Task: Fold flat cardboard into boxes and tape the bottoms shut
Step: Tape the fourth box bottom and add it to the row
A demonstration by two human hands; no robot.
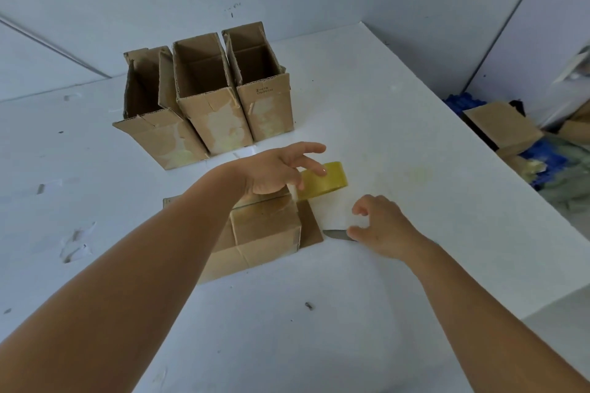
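Observation:
A small cardboard box (265, 233) lies on the white table (399, 124), with one flap (311, 226) flat to its right. A yellow tape roll (329, 183) stands just behind the box, and a strip of tape runs from it down to the box's top edge. My left hand (277, 171) is over the roll with fingers spread, and one fingertip rests on it. My right hand (383, 226) hovers low to the right of the box with loosely curled fingers. Its thumb touches a grey knife blade (335, 234) lying on the table; the handle is hidden under the palm.
Three folded boxes (207, 96) stand open-topped side by side at the back of the table. The table's right edge drops to a floor with more cardboard (501, 128) and blue items (539, 153). Walls close the back.

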